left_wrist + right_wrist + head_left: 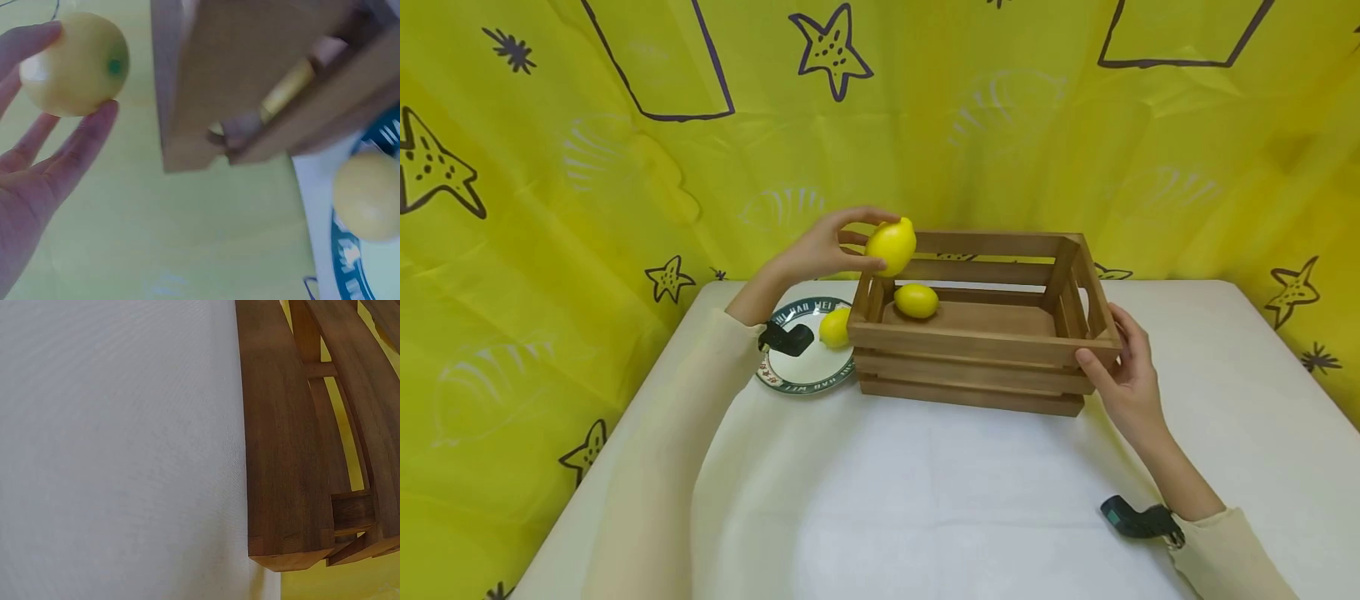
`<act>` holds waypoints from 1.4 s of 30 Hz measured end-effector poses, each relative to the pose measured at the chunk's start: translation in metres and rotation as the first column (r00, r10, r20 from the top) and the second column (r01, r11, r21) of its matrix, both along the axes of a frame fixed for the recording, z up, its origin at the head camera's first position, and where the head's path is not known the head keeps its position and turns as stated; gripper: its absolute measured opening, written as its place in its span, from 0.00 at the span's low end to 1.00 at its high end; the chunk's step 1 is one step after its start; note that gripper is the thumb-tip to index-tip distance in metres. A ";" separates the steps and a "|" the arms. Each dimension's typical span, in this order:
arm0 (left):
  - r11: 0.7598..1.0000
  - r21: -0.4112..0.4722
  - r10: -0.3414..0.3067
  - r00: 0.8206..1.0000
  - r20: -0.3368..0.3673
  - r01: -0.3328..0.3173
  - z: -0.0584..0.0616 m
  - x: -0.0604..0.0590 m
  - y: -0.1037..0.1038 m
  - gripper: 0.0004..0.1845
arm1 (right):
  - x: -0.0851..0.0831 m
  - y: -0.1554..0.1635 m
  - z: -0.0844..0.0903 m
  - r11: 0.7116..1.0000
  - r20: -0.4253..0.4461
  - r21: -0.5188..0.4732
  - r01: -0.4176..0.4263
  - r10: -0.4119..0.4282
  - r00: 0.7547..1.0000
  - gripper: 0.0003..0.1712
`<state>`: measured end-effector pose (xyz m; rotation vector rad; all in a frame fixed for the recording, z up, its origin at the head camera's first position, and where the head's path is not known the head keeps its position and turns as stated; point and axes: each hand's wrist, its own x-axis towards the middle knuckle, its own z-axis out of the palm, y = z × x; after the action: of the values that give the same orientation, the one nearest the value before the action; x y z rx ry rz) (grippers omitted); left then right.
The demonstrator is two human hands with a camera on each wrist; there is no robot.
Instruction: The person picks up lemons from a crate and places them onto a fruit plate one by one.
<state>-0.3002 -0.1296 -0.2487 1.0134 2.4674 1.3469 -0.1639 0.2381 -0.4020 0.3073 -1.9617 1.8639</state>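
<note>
My left hand (823,248) holds a yellow lemon (891,246) in its fingertips above the left end of a wooden slatted crate (977,350). In the left wrist view that lemon (75,62) sits between finger and thumb, next to the crate's corner (206,106). A second lemon (916,300) lies inside the crate at its left. A third lemon (835,327) rests on a patterned plate (797,375) left of the crate. My right hand (1123,375) grips the crate's near right corner. The right wrist view shows only the crate's slats (281,456) and the white cloth.
The white-covered table (925,500) runs out to edges at left and right. A yellow curtain with star drawings (625,167) hangs close behind and around it. Black wrist straps (786,338) sit on both arms.
</note>
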 end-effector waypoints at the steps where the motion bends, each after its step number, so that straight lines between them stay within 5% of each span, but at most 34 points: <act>1: 1.000 0.007 0.013 1.000 0.007 -0.013 0.000 0.001 -0.003 0.32 | 0.000 0.000 0.000 1.000 -0.001 0.001 0.001 -0.001 1.000 0.39; 15: 0.987 0.077 0.135 0.989 0.056 -0.139 -0.024 -0.001 -0.047 0.33 | -0.001 0.001 0.001 1.000 -0.016 0.004 -0.014 0.014 1.000 0.39; 30: 0.962 -0.015 0.273 0.959 0.081 -0.273 -0.057 -0.012 -0.090 0.33 | -0.001 0.002 0.000 0.999 -0.005 -0.041 -0.035 0.035 0.999 0.40; 42: 0.948 -0.088 0.312 0.947 0.073 -0.305 -0.085 -0.013 -0.093 0.32 | 0.000 0.002 0.000 0.999 0.004 -0.030 -0.031 0.031 1.000 0.40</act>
<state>-0.3134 -0.2222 -0.3333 0.5540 2.6699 1.3321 -0.1639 0.2399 -0.4021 0.3272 -1.9406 1.9126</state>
